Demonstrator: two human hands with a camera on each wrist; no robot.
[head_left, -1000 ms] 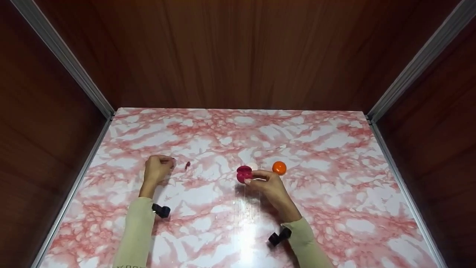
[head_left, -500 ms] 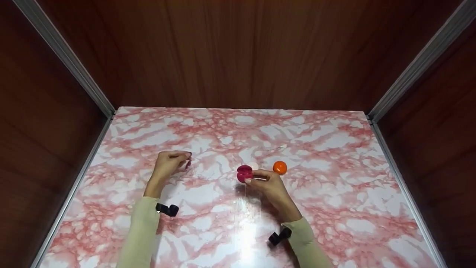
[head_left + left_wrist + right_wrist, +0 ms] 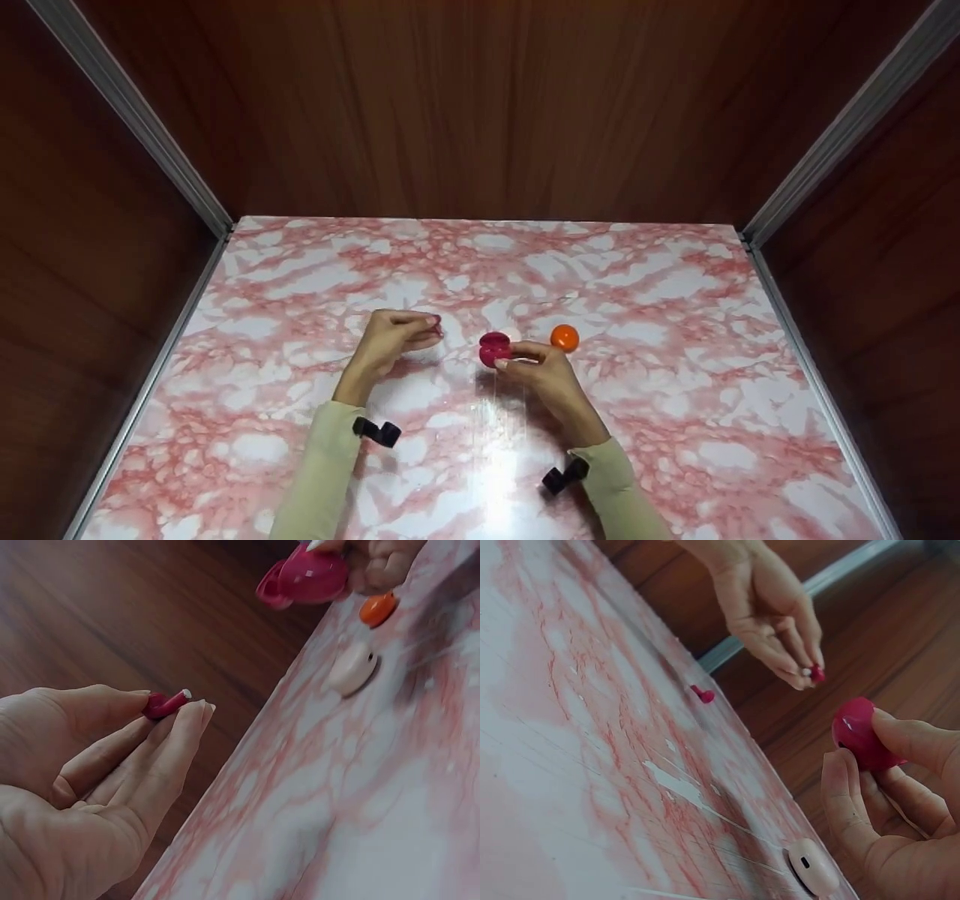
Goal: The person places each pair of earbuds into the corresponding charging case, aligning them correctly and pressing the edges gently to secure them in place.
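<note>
My left hand [image 3: 386,341] pinches a small magenta earbud [image 3: 166,703] with a pale stem tip between thumb and fingertips, raised above the table. To its right, my right hand [image 3: 547,375] holds a rounded magenta earbud case [image 3: 494,351] by its side, also off the table, with the lid standing up toward the back. A second magenta earbud [image 3: 703,694] lies on the table in the right wrist view; in the head view the left hand covers it. A gap separates the pinched earbud from the case.
An orange rounded case [image 3: 564,338] rests on the marbled table [image 3: 675,315] just beyond the right hand. A cream case [image 3: 352,669] sits behind the magenta one, mostly hidden in the head view. Dark wood panels [image 3: 480,112] wall the back and both sides.
My left hand has travelled right with the earbud, passing over the second earbud and coming closer to the case. The right hand and the magenta case have hardly moved.
</note>
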